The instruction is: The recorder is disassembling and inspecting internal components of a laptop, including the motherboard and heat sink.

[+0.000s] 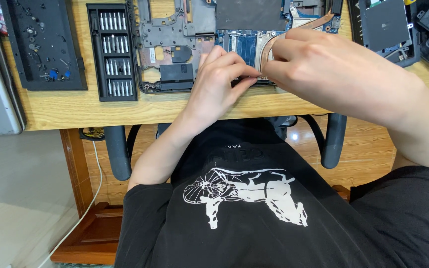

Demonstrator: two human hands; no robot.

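An opened laptop chassis (175, 44) lies on the wooden desk (100, 106), its blue circuit board (244, 44) and copper heat pipe (319, 22) exposed. My left hand (219, 82) rests at the chassis's near edge, fingers pinched toward a small part by the copper plate. My right hand (333, 69) comes in from the right, its fingertips meeting the left hand's fingers over that same spot. What lies between the fingertips is too small and hidden to make out.
A black case of screwdriver bits (112, 52) stands left of the chassis, and a black tray with loose screws (40, 44) lies farther left. Another black laptop panel (386, 30) sits at the right. Chair armrests (117, 151) show below the desk edge.
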